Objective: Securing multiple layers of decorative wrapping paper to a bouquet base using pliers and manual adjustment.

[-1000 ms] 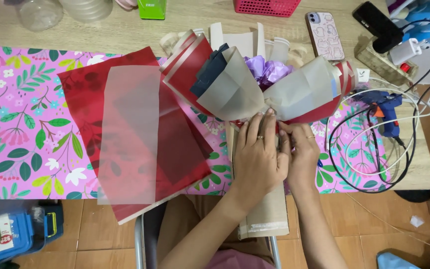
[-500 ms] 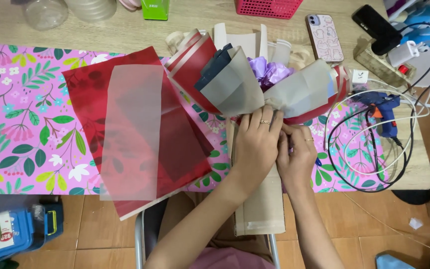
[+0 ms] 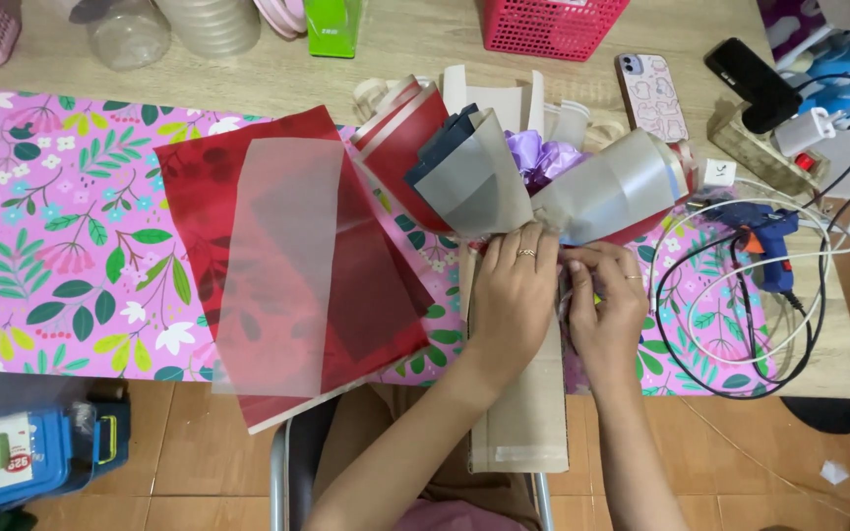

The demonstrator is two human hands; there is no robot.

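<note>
Your left hand (image 3: 512, 295) wraps its fingers around the neck of the one bouquet (image 3: 533, 187), whose long axis runs away from you across the bench (image 3: 425, 59). Your right hand (image 3: 604, 305), just beside it, pinches the wrap at that neck. Two loose sheets (image 3: 287, 265), red and frosted, lie to the left.

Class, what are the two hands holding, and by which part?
Both the left hand and right hand grip the bouquet at its neck, below the wrapping.
</note>
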